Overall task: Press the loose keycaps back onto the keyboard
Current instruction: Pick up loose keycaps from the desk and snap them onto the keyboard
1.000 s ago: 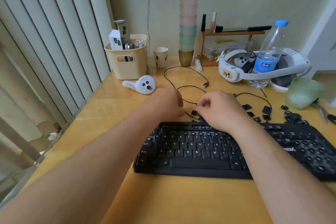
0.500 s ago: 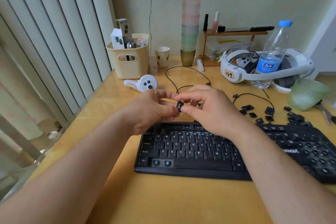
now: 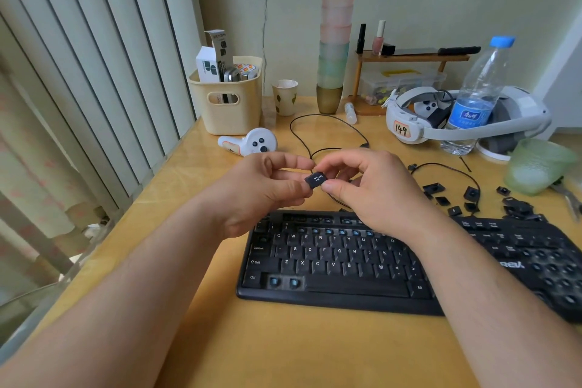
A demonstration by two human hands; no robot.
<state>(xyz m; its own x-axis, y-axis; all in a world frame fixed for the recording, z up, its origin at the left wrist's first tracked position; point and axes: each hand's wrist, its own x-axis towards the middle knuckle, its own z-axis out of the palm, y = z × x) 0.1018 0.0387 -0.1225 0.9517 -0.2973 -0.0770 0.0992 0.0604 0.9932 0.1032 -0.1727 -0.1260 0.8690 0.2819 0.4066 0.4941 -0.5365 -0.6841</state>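
2 hands meet above the top edge of the keyboard [image 3: 330, 264], sharing 1 black keycap [image 3: 315, 180]. The left hand [image 3: 261, 189] pinches the cap's near end between thumb and fingertips, and the right hand [image 3: 371, 189] pinches its other end, thumb below and index finger curled over the top. The cap is held clear of the board, printed face up toward the camera; its legend looks like Tab, though the print is small.

Below the hands, several switch posts on the keyboard stand bare: blue stems along the number row, 2 beside Ctrl, and many on the right-hand section. A gap at the left of the QWERTY row appears to suit this cap.

More loose keycaps [image 3: 453, 198] lie scattered on the desk [image 3: 283, 350] just behind the keyboard's right part, near a thin black cable [image 3: 327, 132].

Likely risks: a cap pressed on tilted or rotated could jam or bend its stem, and a slip from this fingertip grip could drop it among the keys or off the desk. Mistaking the legend would put it on the wrong post.
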